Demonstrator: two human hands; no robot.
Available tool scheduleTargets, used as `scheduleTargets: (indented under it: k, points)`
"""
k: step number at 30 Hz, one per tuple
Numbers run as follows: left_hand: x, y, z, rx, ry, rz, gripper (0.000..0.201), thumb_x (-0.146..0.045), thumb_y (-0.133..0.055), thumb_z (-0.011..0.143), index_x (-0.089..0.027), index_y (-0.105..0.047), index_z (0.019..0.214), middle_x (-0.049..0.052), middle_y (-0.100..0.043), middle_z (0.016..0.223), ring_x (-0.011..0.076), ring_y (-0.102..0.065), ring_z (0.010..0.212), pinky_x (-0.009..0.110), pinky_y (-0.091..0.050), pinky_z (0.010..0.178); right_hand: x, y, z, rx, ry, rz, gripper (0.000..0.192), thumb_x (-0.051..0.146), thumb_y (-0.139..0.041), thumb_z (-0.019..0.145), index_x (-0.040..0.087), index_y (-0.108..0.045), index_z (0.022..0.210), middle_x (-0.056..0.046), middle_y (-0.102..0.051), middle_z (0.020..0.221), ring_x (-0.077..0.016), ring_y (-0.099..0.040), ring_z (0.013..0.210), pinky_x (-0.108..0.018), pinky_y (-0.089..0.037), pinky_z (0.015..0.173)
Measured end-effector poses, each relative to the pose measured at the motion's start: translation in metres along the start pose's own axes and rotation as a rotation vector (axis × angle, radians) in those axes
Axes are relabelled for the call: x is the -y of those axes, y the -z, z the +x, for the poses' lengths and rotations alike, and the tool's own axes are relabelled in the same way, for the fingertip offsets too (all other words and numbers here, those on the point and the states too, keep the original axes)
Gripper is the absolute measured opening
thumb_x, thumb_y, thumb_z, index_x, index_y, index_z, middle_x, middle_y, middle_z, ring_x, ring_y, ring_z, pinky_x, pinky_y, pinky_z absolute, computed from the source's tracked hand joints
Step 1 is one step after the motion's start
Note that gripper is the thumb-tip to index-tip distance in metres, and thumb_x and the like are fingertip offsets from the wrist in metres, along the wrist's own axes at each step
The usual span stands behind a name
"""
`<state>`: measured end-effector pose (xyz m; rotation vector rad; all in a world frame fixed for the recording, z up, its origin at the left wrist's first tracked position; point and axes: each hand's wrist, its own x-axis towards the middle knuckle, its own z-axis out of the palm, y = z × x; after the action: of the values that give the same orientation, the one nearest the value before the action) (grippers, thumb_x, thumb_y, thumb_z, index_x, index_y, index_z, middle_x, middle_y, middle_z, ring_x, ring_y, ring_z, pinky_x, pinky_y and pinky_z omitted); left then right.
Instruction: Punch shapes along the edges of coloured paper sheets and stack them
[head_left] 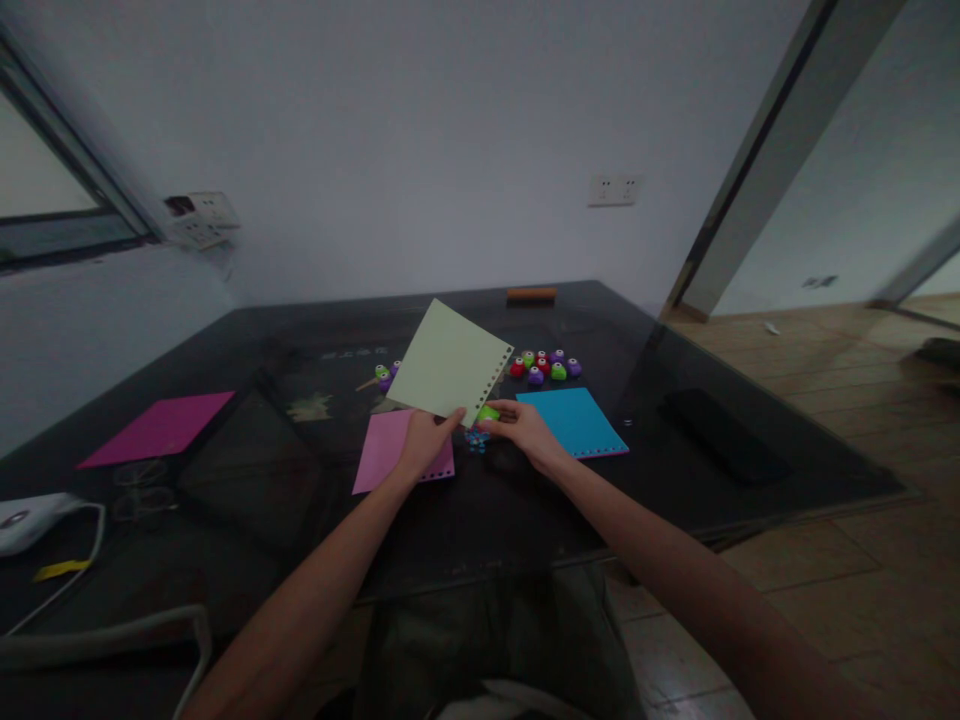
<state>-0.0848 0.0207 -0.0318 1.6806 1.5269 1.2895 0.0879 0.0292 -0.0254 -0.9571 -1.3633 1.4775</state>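
My left hand (425, 441) pinches a pale green sheet of paper (450, 358) by its lower corner and holds it tilted above the table. A row of punched holes runs along the sheet's right edge. Closed around a small green paper punch (488, 413), my right hand (523, 427) keeps it at the sheet's bottom corner. Fingers partly cover the punch. Below it lies a little heap of blue and coloured paper bits (477, 439). A pink sheet (381, 450) with holes lies under my left hand. Beside my right hand rests a blue sheet (574, 420), also edged with holes.
Several red, green and purple punches (542, 366) stand behind the blue sheet; more punches (384, 378) sit left of the held paper. A magenta sheet (159, 428) lies left, a black case (721, 435) right, an orange-brown bar (532, 294) at the back. A white device (34, 522) trails a cable.
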Motion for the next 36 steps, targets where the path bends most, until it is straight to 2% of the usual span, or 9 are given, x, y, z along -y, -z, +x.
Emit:
scheduleTargets:
  k: [6, 10, 17, 22, 26, 29, 33, 36]
  points:
    - [-0.005, 0.003, 0.0, -0.037, 0.029, 0.046, 0.023, -0.032, -0.059, 0.074, -0.011, -0.066, 0.082, 0.01, -0.071, 0.083, 0.0221, -0.066, 0.075, 0.031, -0.051, 0.07, -0.002, 0.003, 0.001, 0.014, -0.001, -0.021, 0.038, 0.03, -0.073, 0.064, 0.015, -0.064, 0.097, -0.008, -0.067, 0.092, -0.0182, -0.062, 0.08, -0.035, -0.05, 0.077]
    - [-0.004, 0.004, 0.001, -0.037, 0.025, 0.045, 0.024, -0.032, -0.058, 0.075, -0.011, -0.066, 0.083, 0.011, -0.071, 0.083, 0.0222, -0.066, 0.072, 0.033, -0.051, 0.069, -0.005, 0.007, 0.005, 0.04, -0.03, -0.001, 0.032, 0.036, -0.068, 0.07, 0.016, -0.065, 0.094, -0.008, -0.066, 0.095, -0.016, -0.062, 0.081, -0.029, -0.051, 0.071]
    - [0.001, 0.004, 0.003, -0.046, -0.019, 0.059, 0.025, -0.032, -0.058, 0.075, -0.011, -0.066, 0.086, 0.011, -0.071, 0.088, 0.0219, -0.066, 0.078, 0.033, -0.05, 0.072, -0.002, 0.009, 0.007, 0.022, -0.091, 0.068, 0.027, 0.04, -0.053, 0.083, 0.015, -0.065, 0.085, -0.007, -0.067, 0.087, -0.0143, -0.062, 0.074, -0.024, -0.051, 0.059]
    - [0.002, 0.004, 0.004, -0.034, -0.007, 0.032, 0.023, -0.03, -0.058, 0.075, -0.011, -0.066, 0.084, 0.01, -0.071, 0.082, 0.0201, -0.066, 0.072, 0.03, -0.051, 0.068, 0.004, 0.008, 0.004, 0.055, -0.168, 0.136, 0.036, 0.042, -0.042, 0.089, 0.014, -0.063, 0.081, -0.009, -0.068, 0.082, -0.0145, -0.064, 0.072, -0.025, -0.051, 0.062]
    - [0.002, 0.004, 0.003, -0.014, 0.016, 0.032, 0.023, -0.031, -0.058, 0.075, -0.011, -0.066, 0.083, 0.01, -0.071, 0.082, 0.0204, -0.066, 0.071, 0.031, -0.051, 0.068, 0.004, 0.008, 0.004, 0.061, -0.164, 0.148, 0.04, 0.045, -0.041, 0.089, 0.013, -0.063, 0.082, -0.009, -0.068, 0.081, -0.0153, -0.064, 0.074, -0.027, -0.05, 0.067]
    - [0.002, 0.004, 0.003, -0.025, 0.019, 0.029, 0.024, -0.031, -0.059, 0.074, -0.011, -0.066, 0.084, 0.011, -0.071, 0.084, 0.0214, -0.066, 0.073, 0.032, -0.051, 0.069, 0.002, 0.009, 0.006, 0.072, -0.083, 0.032, 0.041, 0.049, -0.042, 0.087, 0.015, -0.064, 0.081, -0.006, -0.067, 0.078, -0.0167, -0.062, 0.075, -0.029, -0.048, 0.07]
    - [0.0, 0.005, 0.002, -0.026, 0.012, 0.017, 0.025, -0.032, -0.058, 0.075, -0.01, -0.066, 0.084, 0.011, -0.071, 0.084, 0.0212, -0.066, 0.073, 0.032, -0.051, 0.069, 0.003, 0.012, 0.007, 0.108, 0.181, -0.402, 0.039, 0.051, -0.048, 0.082, 0.017, -0.064, 0.075, -0.002, -0.063, 0.071, -0.0173, -0.057, 0.07, -0.029, -0.043, 0.068]
    - [-0.001, 0.005, 0.002, -0.028, -0.009, 0.025, 0.025, -0.033, -0.058, 0.075, -0.011, -0.066, 0.083, 0.01, -0.071, 0.082, 0.0206, -0.066, 0.072, 0.031, -0.05, 0.069, 0.005, 0.017, 0.005, 0.202, 0.348, -0.669, 0.029, 0.046, -0.055, 0.079, 0.018, -0.065, 0.084, -0.004, -0.065, 0.081, -0.0181, -0.056, 0.076, -0.03, -0.041, 0.071]
